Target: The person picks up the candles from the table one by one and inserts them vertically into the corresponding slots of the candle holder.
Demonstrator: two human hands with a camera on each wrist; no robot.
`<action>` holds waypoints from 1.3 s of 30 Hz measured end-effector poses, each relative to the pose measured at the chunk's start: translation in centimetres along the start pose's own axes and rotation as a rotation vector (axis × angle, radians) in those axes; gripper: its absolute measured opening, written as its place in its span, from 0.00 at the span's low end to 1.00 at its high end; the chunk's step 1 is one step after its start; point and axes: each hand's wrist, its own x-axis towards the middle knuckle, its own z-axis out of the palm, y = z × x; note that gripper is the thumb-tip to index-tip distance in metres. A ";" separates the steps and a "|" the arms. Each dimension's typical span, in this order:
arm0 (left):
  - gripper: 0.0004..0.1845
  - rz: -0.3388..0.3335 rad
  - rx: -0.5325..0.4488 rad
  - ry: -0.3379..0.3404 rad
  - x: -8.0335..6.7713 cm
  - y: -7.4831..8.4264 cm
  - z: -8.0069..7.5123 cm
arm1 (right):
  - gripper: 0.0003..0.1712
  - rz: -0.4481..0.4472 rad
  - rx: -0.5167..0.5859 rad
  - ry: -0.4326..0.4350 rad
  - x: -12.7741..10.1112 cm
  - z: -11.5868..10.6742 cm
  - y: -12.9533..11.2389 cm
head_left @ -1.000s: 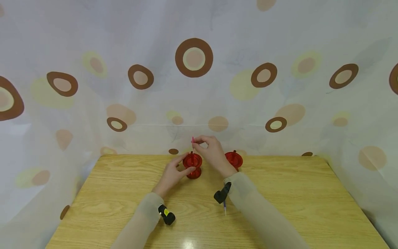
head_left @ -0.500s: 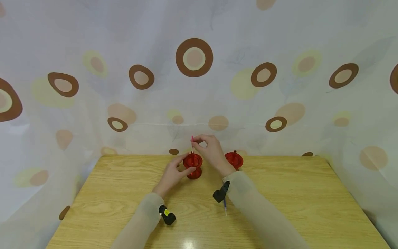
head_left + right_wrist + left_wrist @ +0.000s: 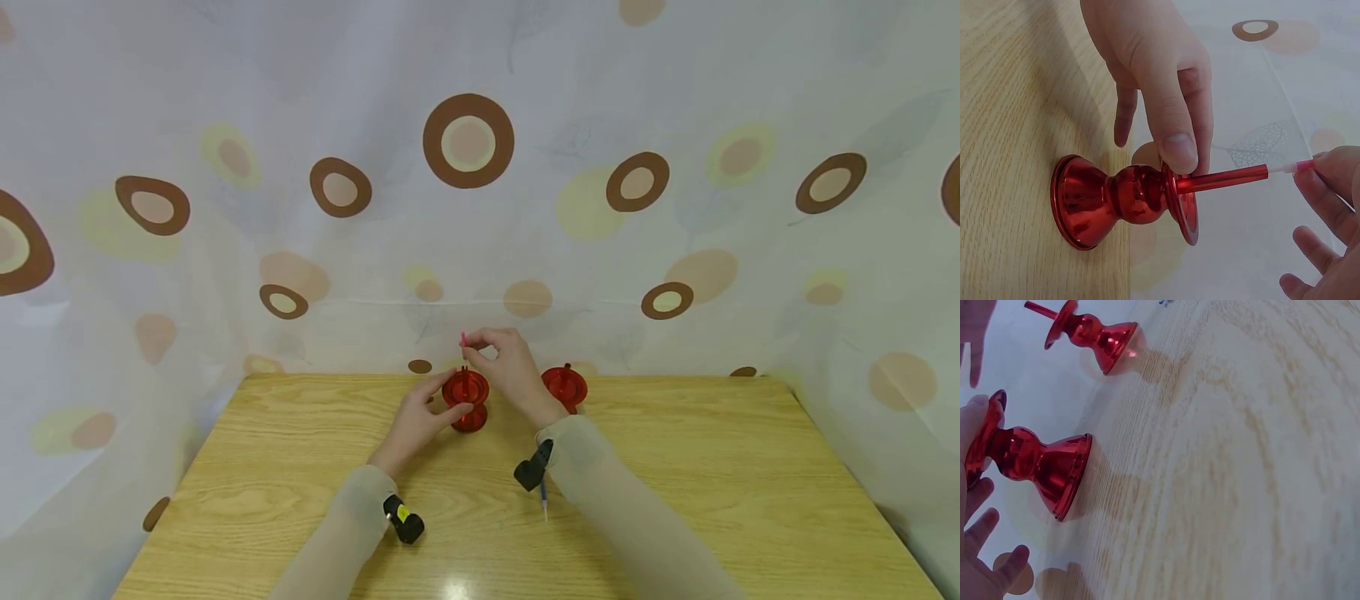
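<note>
A shiny red candlestick point(image 3: 1138, 194), with a flared base, a round dish and a thin upright tube, stands on the table. My left hand point(image 3: 416, 421) grips its dish, the thumb on the near side and the fingers round the far side. Above it, my right hand point(image 3: 513, 371) pinches a thin pink stick with a pale tip point(image 3: 1304, 165) between thumb and forefinger. In the right wrist view the pale tip meets the mouth of the tube; whether it sits inside, I cannot tell. The other right fingers are spread apart.
A second red candlestick point(image 3: 564, 387) stands to the right, partly behind my right forearm. On the wooden table point(image 3: 712, 483) a blue stick with a pale tip point(image 3: 543, 496) lies beside the right wrist. A patterned curtain point(image 3: 390, 250) rises behind the table edge.
The pink stick has shifted very slightly and now stands more upright over the tube. Both hands keep nearly the same places, and the candlestick has hardly moved.
</note>
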 end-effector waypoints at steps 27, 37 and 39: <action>0.36 0.032 0.000 0.011 -0.1 -0.2 0.1 | 0.06 0.046 0.000 -0.001 -0.3 0.4 0.3; 0.37 0.010 0.011 0.001 -0.2 -0.2 0.1 | 0.09 0.027 -0.011 -0.010 -0.6 0.6 0.7; 0.37 0.015 0.013 0.003 -0.3 -0.1 0.1 | 0.09 0.024 -0.010 -0.014 -0.6 0.5 0.7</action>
